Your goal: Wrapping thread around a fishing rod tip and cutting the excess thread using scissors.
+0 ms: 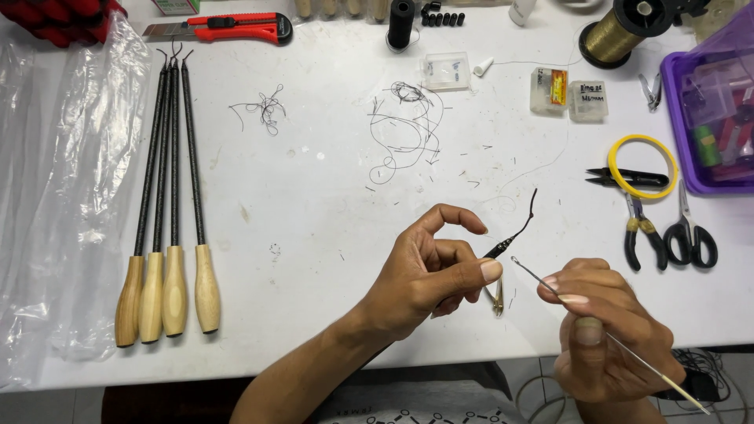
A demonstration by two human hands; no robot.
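White table (330,235) bears wooden-handled rods (169,290) and pliers (640,232); left hand (428,275) pinches a black tip (514,232), right hand (601,338) grips a needle (542,279)

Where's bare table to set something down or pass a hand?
Free: the white table between the four wooden-handled tools and the left hand, below the thread scraps. Crowded: the right side, with pliers, scissors, yellow ring and purple bin; the right hand works there.

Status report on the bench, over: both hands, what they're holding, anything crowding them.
Left hand pinching thin black rod tip. Right hand gripping long metal needle, aimed at it. Loose thread scraps lie beyond, clear.
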